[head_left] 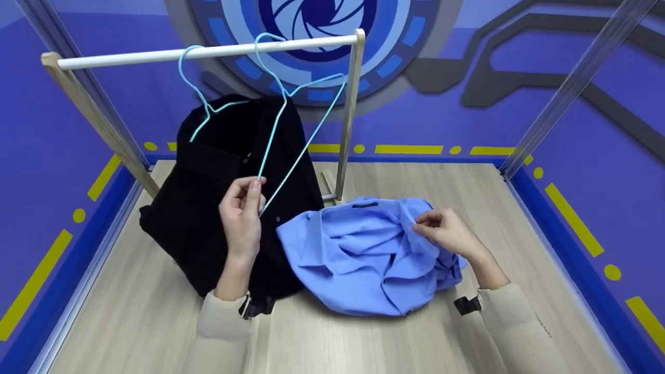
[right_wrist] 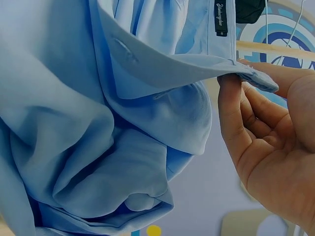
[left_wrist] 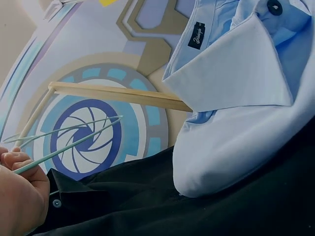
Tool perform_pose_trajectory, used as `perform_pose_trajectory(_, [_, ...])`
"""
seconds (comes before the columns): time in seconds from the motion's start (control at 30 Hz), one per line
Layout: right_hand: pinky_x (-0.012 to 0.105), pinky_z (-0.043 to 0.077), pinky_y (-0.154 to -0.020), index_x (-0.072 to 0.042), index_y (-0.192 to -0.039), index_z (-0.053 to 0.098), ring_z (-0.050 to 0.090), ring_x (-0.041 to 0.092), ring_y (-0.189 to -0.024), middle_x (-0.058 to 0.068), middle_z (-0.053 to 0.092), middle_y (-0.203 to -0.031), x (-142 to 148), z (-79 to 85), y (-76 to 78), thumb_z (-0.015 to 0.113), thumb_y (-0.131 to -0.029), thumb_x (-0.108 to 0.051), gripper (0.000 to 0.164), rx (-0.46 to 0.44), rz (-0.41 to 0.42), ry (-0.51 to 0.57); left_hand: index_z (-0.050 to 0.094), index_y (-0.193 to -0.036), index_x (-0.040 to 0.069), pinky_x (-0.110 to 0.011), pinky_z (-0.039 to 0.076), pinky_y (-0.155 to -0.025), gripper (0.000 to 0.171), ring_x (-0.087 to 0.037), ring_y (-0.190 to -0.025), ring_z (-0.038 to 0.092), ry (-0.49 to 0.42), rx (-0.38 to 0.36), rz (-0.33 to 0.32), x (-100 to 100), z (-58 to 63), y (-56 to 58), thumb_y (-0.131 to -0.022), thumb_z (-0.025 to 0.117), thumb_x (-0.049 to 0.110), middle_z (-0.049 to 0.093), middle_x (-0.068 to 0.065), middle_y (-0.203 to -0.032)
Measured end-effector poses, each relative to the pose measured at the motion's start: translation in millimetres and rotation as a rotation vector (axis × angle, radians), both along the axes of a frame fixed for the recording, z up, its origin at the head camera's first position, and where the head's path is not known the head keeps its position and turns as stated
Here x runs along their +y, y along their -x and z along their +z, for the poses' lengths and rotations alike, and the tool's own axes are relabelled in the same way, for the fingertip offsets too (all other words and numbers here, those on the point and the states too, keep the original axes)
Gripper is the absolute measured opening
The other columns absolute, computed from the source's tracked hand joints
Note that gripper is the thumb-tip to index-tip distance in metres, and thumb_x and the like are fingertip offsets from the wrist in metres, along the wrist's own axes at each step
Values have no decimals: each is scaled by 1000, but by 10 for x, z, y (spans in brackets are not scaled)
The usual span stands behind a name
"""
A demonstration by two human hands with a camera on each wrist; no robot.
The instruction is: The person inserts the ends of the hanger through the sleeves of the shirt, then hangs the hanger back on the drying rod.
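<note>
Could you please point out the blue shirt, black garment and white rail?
Blue shirt [head_left: 366,254]: head view, crumpled cloth near its middle.
Black garment [head_left: 200,205]: head view, left of its middle.
White rail [head_left: 223,50]: head view, near mid-length.

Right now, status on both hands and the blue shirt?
Left hand pinching turquoise hanger. Right hand pinching blue shirt. Shirt crumpled, off hanger. Black shirt crowding alongside.

Shirt [head_left: 358,259] in right hand [head_left: 449,232] is smooth, matt cloth. Hanger [head_left: 273,136] in left hand [head_left: 241,218] looks kinda plastic-coated. Desk [head_left: 343,343] below both, matt woodgrain.
</note>
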State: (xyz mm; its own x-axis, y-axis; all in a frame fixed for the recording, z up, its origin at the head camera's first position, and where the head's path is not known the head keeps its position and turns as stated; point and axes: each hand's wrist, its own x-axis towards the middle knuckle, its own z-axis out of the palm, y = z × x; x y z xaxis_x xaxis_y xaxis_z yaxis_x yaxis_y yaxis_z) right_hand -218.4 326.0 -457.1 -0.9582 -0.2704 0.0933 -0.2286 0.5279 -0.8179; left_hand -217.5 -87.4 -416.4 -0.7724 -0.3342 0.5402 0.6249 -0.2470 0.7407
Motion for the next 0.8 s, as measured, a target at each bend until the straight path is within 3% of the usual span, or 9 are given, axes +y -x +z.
perform_pose_trajectory(0.27, [21,41,-50,4,-100,75,51,9,-55,12,68,-77,-12,15,-17,73,-96,-11,15,-23,-9,-2,67,-100,-8,-18,36,-54,14,-10,-61,45,-24,-32,-93,-78,-15,-50,-103,55,-3,66,-7,-89])
perform_pose_trajectory(0.6, [20,42,-51,12,-101,72,53,11,-57,25,67,-81,-161,295,-165,69,-96,0,13,-36,-2,-43,64,-105,-8,-20,36,-60,17,-12,-65,41,35,-110,-85,-194,2,-120,-106,49,-1,65,-7,-98])
perform_pose_trajectory(0.8, [21,42,-51,9,-103,73,53,10,-57,20,69,-82,-56,104,-64,70,-97,-5,15,-26,-16,-36,64,-110,-12,-22,33,-60,19,-14,-65,38,77,-145,-166,-259,19,-162,-107,50,1,54,-4,-82])
